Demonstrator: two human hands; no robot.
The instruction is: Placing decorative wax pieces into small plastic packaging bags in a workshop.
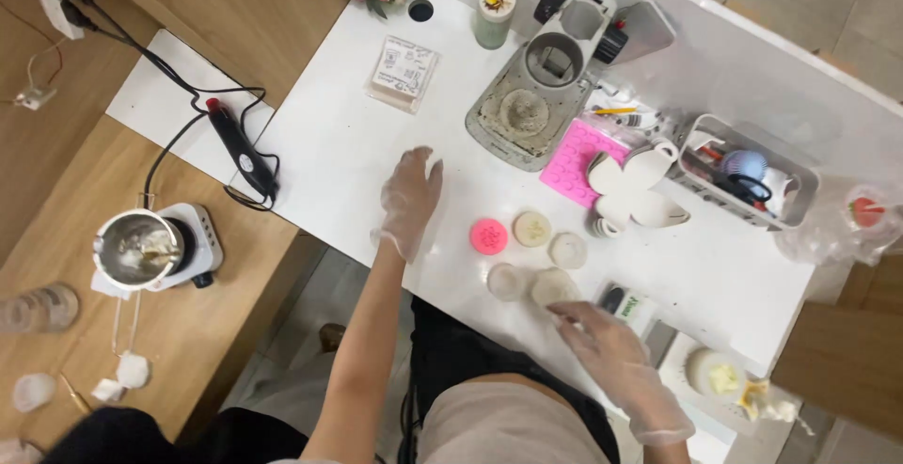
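Reaches in nearest with the gloved right hand, fingers loosely curled, tips at the near rim of a pale round disc close to the table's front edge. Cannot tell whether pinching the disc or only touching it. Could likely push that disc off the edge, given how little table lies on its near side. Could also knock the clear disc just beside it, or the small box by the wrist.

Shows farther in a pink disc and two more pale ones, all near each other, none stacked.

Lays the gloved left hand flat on bare table, fingers straight and slightly spread, thumb out, holding nothing. Might drag a sleeve-free forearm harmlessly, yet a sideways sweep could probably scatter the pink disc.

Places beyond these a pink mould mat, white petal-shaped moulds, a grey machine and a white basket.

Sets off to the left, on a lower wooden surface, a metal pot on a small hot plate, with a black corded tool well apart from both hands. Risks a snag, seemingly, from the loose cord.

Hides the right palm and the disc's near rim under the fingers. Leaves the pot's contents and the basket's jumble hard to make out. Cuts off the dish at lower right.
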